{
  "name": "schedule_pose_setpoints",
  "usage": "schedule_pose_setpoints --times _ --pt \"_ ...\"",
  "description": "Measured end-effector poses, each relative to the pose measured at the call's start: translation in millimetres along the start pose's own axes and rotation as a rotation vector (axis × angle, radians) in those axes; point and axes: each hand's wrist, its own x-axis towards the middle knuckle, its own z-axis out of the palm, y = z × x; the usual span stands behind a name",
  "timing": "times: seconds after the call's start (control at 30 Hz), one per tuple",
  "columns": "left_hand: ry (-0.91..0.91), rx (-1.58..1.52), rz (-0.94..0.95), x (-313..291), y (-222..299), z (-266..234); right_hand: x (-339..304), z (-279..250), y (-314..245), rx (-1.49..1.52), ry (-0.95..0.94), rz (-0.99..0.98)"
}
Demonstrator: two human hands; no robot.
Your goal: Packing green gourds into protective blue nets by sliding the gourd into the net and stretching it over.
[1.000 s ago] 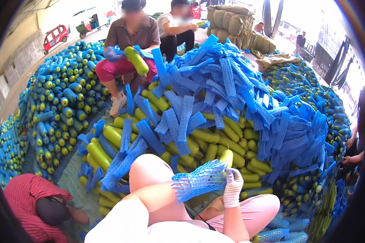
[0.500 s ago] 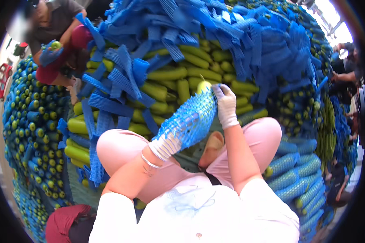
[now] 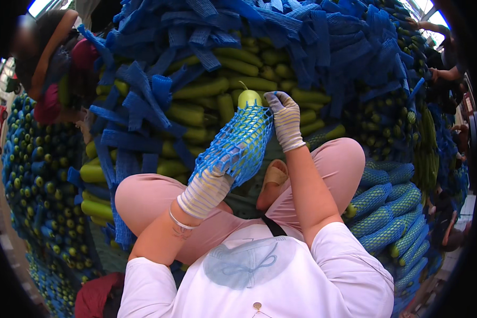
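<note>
A long pale-green gourd point(image 3: 249, 98) is tilted in front of me, its stemmed tip sticking out of a stretched blue foam net sleeve point(image 3: 233, 139). My left hand point(image 3: 208, 190), in a striped glove, grips the gourd's lower end; its fingers go under the mesh and are partly hidden. At the sleeve's upper edge, right beside the gourd's tip, my gloved right hand point(image 3: 284, 119) pinches the netting between thumb and fingers. Several bare green gourds point(image 3: 201, 93) lie heaped just beyond.
Flat blue net sleeves point(image 3: 328, 58) are piled at the far side and over the left of the heap. Netted gourds point(image 3: 392, 212) are stacked at my right, with another netted stack point(image 3: 42, 185) at far left. A person point(image 3: 50, 69) sits at upper left; others are along the right edge.
The sleeve has slid down a little, baring more of the gourd's tip, and its mesh is stretched wider. Both hands have shifted slightly left in view. The co-worker at upper left has moved an arm.
</note>
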Motion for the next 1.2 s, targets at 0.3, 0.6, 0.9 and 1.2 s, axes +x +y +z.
schedule_pose_setpoints --times 0.3,0.6,0.9,1.2 --pt "0.061 -0.960 -0.495 10 99 23 17 -20 -6 -0.099 0.100 -0.004" --pt "-0.401 0.078 -0.137 9 78 19 -78 -19 -24 0.870 -0.294 0.617" --pt "-0.358 0.000 -0.042 44 90 30 -112 -56 -33 0.959 -0.255 0.546" --pt "-0.473 -0.039 0.078 56 94 34 -148 -139 -107 0.866 -0.138 0.165"
